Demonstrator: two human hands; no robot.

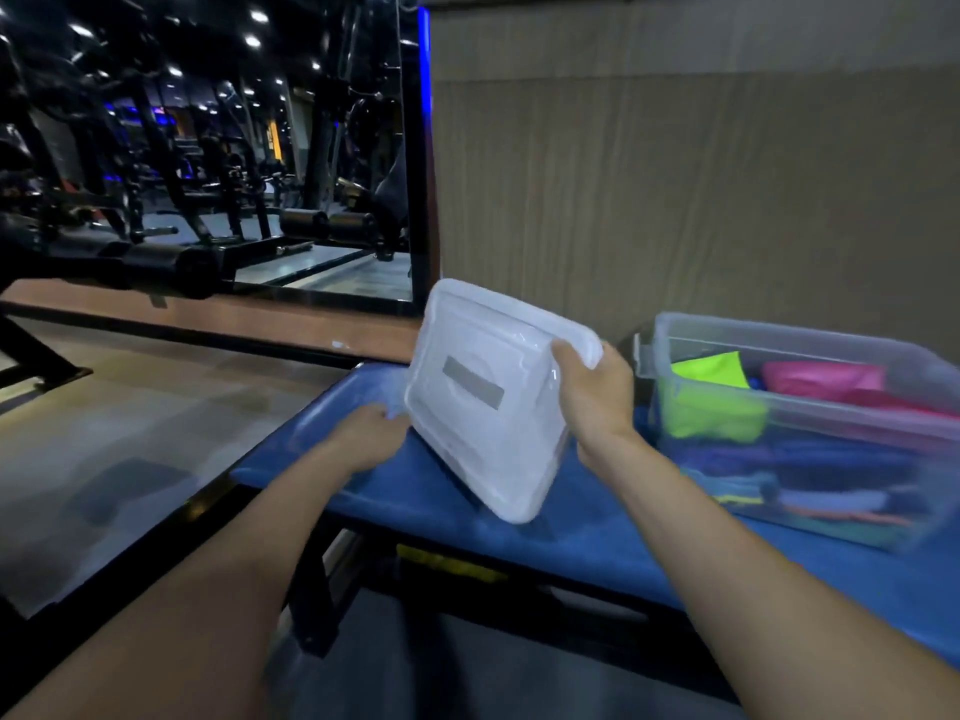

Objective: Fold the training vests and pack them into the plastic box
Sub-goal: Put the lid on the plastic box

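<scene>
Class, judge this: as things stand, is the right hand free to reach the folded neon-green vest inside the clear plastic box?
Probably not yet. The right hand grips the white plastic lid along with the left hand. The clear plastic box is open on top beside it, so the neon-green vest is otherwise unobstructed.

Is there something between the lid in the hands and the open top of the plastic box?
Nothing visible blocks it. The lid, held tilted by the left hand and right hand, is left of the plastic box; the folded vests lie below its rim.

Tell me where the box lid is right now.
In the head view the lid is held tilted above the blue bench by both hands, left and right, just left of the open box.
</scene>
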